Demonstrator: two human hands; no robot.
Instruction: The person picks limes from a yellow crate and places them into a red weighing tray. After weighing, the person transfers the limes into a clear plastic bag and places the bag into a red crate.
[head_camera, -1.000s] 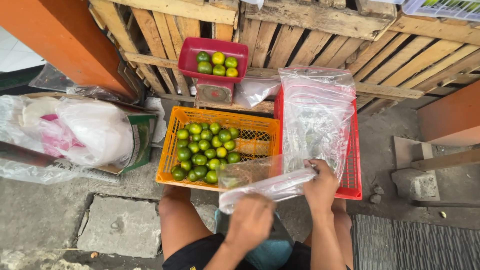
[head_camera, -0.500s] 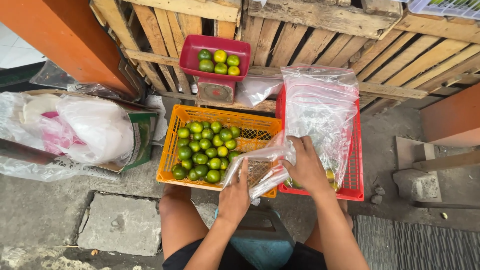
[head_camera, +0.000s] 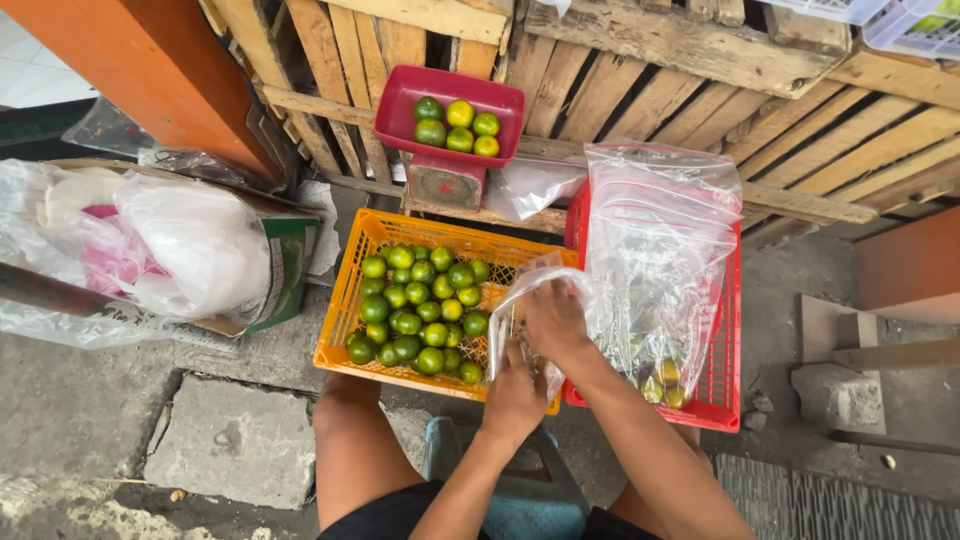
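Both your hands grip one small clear plastic bag over the seam between the orange crate of green limes and the red crate: left hand near, right hand farther in. Big clear bags fill the red crate, right.

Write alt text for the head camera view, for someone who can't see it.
Seen from above, a seated person's left hand and right hand work open a clear plastic bag over an orange crate of green limes. Beside it, a red crate holds a large clear bag, and a red scale tray of limes sits behind.
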